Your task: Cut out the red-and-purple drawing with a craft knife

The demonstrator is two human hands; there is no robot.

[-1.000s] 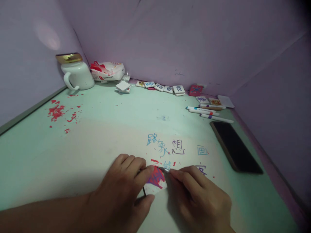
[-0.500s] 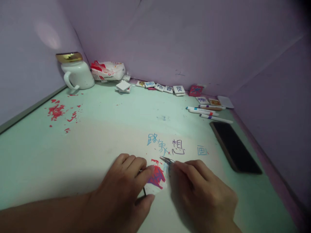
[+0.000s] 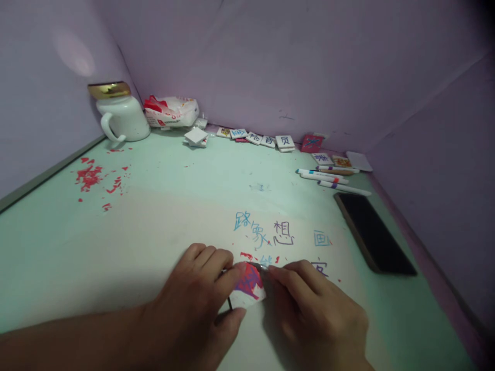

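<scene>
In the head view my left hand [image 3: 203, 291] is closed on a small white square tile [image 3: 250, 282], its top face coloured red with a purple character. The tile's left side is hidden under my fingers. My right hand [image 3: 319, 301] pinches a craft knife [image 3: 261, 266], whose metal blade meets the tile's far edge; most of its handle is hidden in the hand. Small red shavings [image 3: 246, 256] lie just beyond the tile. Beneath both hands is a pale paper sheet [image 3: 166, 221] with blue and purple handwritten characters [image 3: 284, 234].
A dark phone [image 3: 375, 234] lies at the right, with several marker pens [image 3: 325, 178] behind it. Finished-looking character tiles [image 3: 285, 142] line the back wall. A white mug [image 3: 126, 121], a tissue pack [image 3: 172, 112] and a red shavings pile [image 3: 89, 178] are at the left.
My right hand has moved slightly left and nearer, bringing the knife's blade from beyond the tile onto its far edge. The left hand keeps its hold. Another purple character is now uncovered.
</scene>
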